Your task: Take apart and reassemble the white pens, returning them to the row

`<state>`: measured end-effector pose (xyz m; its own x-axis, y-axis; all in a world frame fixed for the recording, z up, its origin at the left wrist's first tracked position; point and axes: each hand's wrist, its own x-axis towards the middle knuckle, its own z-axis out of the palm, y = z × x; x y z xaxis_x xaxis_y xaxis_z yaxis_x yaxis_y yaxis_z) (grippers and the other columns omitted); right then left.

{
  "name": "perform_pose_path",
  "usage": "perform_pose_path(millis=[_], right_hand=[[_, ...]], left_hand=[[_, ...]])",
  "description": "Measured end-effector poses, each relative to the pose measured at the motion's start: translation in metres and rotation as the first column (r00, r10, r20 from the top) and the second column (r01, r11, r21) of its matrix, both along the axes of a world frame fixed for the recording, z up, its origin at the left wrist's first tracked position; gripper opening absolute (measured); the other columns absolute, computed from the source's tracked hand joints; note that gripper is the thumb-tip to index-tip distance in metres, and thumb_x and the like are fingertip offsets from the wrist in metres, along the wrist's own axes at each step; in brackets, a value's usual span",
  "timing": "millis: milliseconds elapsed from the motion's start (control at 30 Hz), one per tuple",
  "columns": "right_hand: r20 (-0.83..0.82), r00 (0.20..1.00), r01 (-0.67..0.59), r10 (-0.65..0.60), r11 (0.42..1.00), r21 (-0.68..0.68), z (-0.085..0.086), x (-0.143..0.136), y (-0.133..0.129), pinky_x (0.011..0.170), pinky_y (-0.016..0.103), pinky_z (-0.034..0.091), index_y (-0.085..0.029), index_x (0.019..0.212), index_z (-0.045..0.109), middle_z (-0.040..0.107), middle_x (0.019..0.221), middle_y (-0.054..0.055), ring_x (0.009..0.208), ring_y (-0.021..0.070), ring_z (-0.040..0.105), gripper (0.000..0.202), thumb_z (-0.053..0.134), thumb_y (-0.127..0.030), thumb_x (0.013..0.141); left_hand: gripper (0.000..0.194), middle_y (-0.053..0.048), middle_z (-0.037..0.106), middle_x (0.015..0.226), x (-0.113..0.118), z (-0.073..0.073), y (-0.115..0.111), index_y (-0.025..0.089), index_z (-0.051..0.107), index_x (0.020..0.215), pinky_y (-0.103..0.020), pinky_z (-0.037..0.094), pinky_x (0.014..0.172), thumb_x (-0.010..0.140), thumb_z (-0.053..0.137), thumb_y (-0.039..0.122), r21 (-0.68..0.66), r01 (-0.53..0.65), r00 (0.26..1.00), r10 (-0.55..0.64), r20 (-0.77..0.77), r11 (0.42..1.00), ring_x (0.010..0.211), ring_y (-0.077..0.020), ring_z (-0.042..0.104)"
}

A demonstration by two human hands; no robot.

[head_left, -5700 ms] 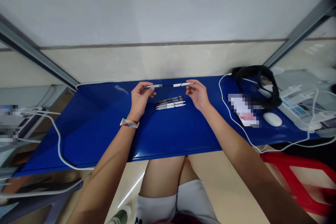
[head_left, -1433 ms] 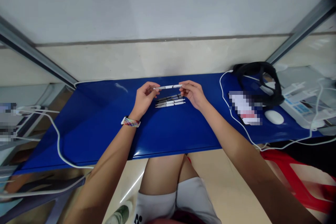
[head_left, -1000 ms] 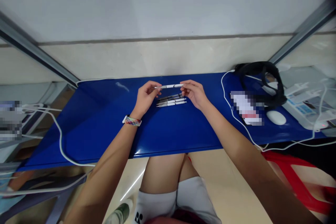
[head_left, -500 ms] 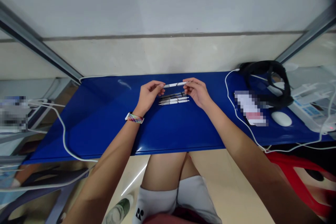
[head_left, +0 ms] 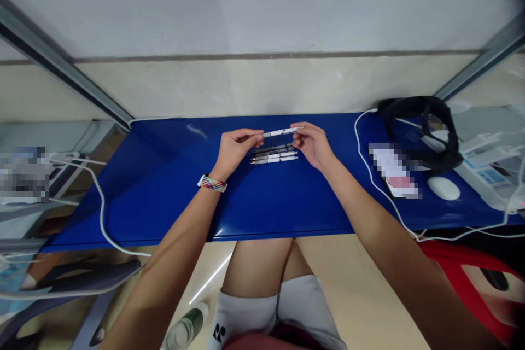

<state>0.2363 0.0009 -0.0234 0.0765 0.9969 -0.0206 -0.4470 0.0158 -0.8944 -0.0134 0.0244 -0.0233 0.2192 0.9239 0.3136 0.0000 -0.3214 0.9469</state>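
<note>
Head view looks down on a glossy blue tabletop [head_left: 164,175] with two bare hands raised over its far half. The left hand [head_left: 234,149] pinches the left end of a slim white-and-grey pen [head_left: 281,132] between thumb and fingertips. The right hand [head_left: 312,145] closes its thumb and fingers narrowly around the other end, so the pen spans the gap between the hands, tilted slightly up toward the right. Just nearer the wearer, a neat row of slim pens [head_left: 274,158], some white and some darker, lies side by side on the blue surface; they sit so close together that their exact number is hard to tell. A multicoloured woven wristband [head_left: 213,183] circles the left wrist. On the right part of the tabletop, a thin white cable [head_left: 359,147] curves past a blurred-out flat item [head_left: 391,169], a smooth white oval mouse [head_left: 443,188] and a black strapped headset [head_left: 441,161]. Below the table edge, part of a red plastic stool [head_left: 455,268] shows at the right, and a clear bottle with a green label [head_left: 186,328] is near the wearer's white shorts [head_left: 250,317].
</note>
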Motion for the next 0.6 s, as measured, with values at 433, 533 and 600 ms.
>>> perform_pose_path(millis=[433,533,600], right_hand=[[-0.176,0.961,-0.217,0.213,0.976,-0.005,0.0077,0.0010,-0.0089,0.069,0.033,0.055,-0.022,0.117,0.077,0.069,0.082,0.003,0.073,0.0179,0.058,0.034,0.073,-0.050,0.098],[-0.200,0.963,-0.183,0.179,0.983,0.000,0.0054,0.0009,-0.0072,0.069,0.033,0.055,-0.023,0.107,0.076,0.068,0.078,0.002,0.070,0.0169,0.057,0.025,0.076,-0.046,0.097],[-0.229,0.961,-0.161,0.155,0.987,-0.004,0.0040,0.0005,-0.0062,0.067,0.032,0.054,-0.023,0.102,0.075,0.067,0.076,0.001,0.068,0.0161,0.055,0.019,0.076,-0.041,0.096]], left_hand=[[0.036,-0.006,0.083,0.084,0.0033,-0.0064,0.0058,0.018,0.084,0.104,-0.035,0.067,0.082,0.082,0.096,0.045,-0.025,-0.007,0.998,0.009,0.067,1.000,0.076,-0.0184,0.079],[0.037,-0.005,0.082,0.083,0.0040,-0.0064,0.0048,0.018,0.084,0.104,-0.033,0.066,0.079,0.082,0.096,0.046,-0.028,0.005,0.999,-0.003,0.051,1.000,0.074,-0.0174,0.078],[0.037,-0.005,0.082,0.084,0.0047,-0.0061,0.0039,0.018,0.084,0.104,-0.032,0.065,0.077,0.082,0.096,0.046,-0.029,0.010,0.999,-0.009,0.044,1.000,0.073,-0.0167,0.078]])
